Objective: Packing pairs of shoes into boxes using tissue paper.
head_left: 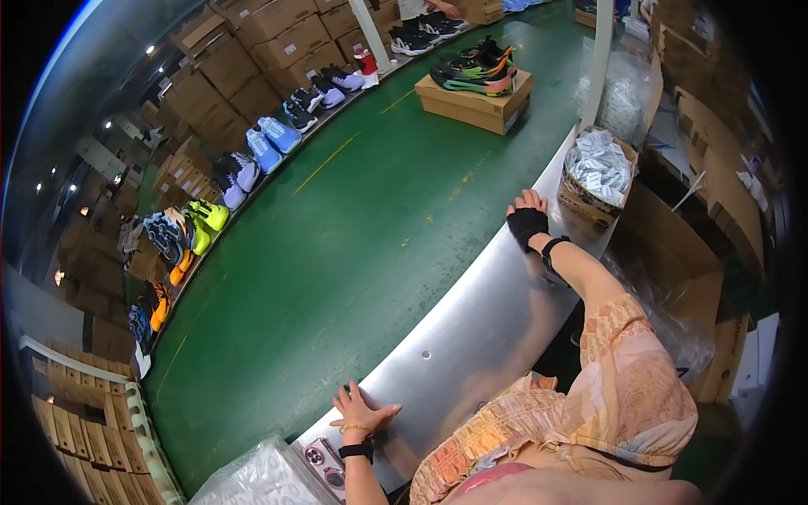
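Your left hand (365, 416) is bare and lies palm down, fingers spread wide and thumb pointing right, on a long, smooth, silver metal ledge (459, 328). It sits at the ledge's outer edge, which borders a broad green work surface (286, 303), and it holds nothing. A black wristband (356, 453) circles that wrist, and the forearm comes up from the lower edge of the view.

Your right hand (528, 220), in a black fingerless glove, reaches farther along the same outer edge with the arm stretched forward. Its fingers are extended, with narrow gaps between them, and point toward the green surface. No object shows in its grasp; the palm's contact with the metal is hidden.

The ledge runs between you and the green surface. At its near left end, beside your left wrist, lies a pink smartphone with several round lenses (325, 463). At its far right end, just beyond your right hand, stands an open brown cardboard carton (582, 202) heaped with small white packets (600, 167). Near the green surface's far end, multicoloured sports shoes (475, 74) rest on a closed brown shoebox (471, 109).
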Motion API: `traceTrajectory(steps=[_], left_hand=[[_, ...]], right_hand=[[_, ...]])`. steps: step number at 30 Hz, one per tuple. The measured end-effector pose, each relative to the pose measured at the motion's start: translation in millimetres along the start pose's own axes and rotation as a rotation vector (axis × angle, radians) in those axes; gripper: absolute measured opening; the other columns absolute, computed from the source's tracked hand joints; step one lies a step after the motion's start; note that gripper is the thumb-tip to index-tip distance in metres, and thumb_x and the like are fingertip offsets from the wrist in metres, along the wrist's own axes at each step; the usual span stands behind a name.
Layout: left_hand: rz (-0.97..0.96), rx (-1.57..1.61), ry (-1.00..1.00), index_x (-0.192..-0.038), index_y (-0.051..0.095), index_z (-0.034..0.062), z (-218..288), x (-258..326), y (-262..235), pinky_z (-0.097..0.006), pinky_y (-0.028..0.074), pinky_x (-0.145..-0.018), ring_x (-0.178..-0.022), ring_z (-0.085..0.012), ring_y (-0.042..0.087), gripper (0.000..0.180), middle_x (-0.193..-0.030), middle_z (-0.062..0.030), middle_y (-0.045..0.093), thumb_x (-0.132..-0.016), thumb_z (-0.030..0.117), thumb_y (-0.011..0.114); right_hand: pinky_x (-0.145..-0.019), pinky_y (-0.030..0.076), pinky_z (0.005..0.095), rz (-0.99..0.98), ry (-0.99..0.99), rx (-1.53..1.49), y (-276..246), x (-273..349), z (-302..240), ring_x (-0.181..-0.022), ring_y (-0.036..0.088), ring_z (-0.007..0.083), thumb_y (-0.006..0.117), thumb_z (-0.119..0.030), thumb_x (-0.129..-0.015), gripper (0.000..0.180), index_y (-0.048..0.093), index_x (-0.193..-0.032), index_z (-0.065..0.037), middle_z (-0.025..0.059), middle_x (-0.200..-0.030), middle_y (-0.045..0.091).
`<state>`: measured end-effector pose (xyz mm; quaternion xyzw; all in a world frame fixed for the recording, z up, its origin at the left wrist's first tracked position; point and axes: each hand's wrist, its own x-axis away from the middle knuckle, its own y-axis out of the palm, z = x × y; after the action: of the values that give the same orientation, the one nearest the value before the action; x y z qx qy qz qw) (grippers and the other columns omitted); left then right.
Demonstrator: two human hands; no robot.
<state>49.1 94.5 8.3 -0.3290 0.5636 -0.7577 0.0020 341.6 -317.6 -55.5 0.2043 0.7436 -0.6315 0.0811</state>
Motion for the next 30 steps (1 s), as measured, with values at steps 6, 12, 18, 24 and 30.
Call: traceTrajectory(steps=[6, 12, 18, 24, 30], left_hand=[[0.023, -0.014, 0.017, -0.132, 0.020, 0.0078, -2.8, -1.8, 2.9, -0.067, 0.016, -0.088, -0.124, -0.0418, 0.013, 0.121, -0.134, -0.0223, 0.019, -0.037, 0.060, 0.074], [-0.006, 0.002, -0.010, -0.133, 0.019, 0.0097, -0.3, -2.2, -0.9, -0.070, 0.010, -0.088, -0.128, -0.0374, 0.007, 0.122, -0.138, -0.0171, 0.015, -0.036, 0.061, 0.073], [0.022, -0.026, 0.018, -0.131, 0.022, 0.0063, 1.5, -4.4, 0.5, -0.068, 0.016, -0.088, -0.124, -0.0418, 0.013, 0.121, -0.134, -0.0211, 0.020, -0.036, 0.061, 0.074], [0.014, 0.016, 0.005, -0.133, 0.019, 0.0108, -5.6, -2.5, 5.4, -0.070, 0.008, -0.088, -0.127, -0.0374, 0.009, 0.121, -0.138, -0.0173, 0.016, -0.037, 0.061, 0.073], [0.027, 0.010, 0.013, -0.132, 0.022, 0.0105, -0.7, -3.0, 7.6, -0.071, 0.009, -0.085, -0.127, -0.0380, 0.009, 0.118, -0.137, -0.0175, 0.017, -0.038, 0.062, 0.072]], right_hand=[[-0.091, 0.025, 0.0430, 0.026, -0.002, -0.004, 3.7, 0.7, 2.1, -0.113, 0.034, 0.0247, 0.047, -0.027, -0.074, 0.027, 0.059, -0.085, -0.005, 0.0102, -0.114, 0.046], [-0.093, 0.023, 0.0445, 0.030, 0.006, 0.005, 8.8, 0.7, 3.2, -0.115, 0.032, 0.0250, 0.045, -0.027, -0.075, 0.029, 0.060, -0.087, -0.006, 0.0101, -0.116, 0.045], [-0.092, 0.024, 0.0438, 0.029, 0.003, 0.016, 9.9, 0.8, 5.9, -0.115, 0.033, 0.0252, 0.046, -0.027, -0.074, 0.029, 0.060, -0.088, -0.006, 0.0104, -0.116, 0.046], [-0.093, 0.022, 0.0438, 0.013, 0.009, 0.001, 4.7, 0.4, 1.6, -0.114, 0.032, 0.0244, 0.045, -0.027, -0.074, 0.029, 0.059, -0.086, -0.005, 0.0103, -0.116, 0.044], [-0.090, 0.024, 0.0423, 0.043, -0.018, 0.001, 4.3, 0.2, 8.6, -0.112, 0.034, 0.0248, 0.046, -0.025, -0.073, 0.029, 0.060, -0.084, -0.002, 0.0123, -0.114, 0.046]])
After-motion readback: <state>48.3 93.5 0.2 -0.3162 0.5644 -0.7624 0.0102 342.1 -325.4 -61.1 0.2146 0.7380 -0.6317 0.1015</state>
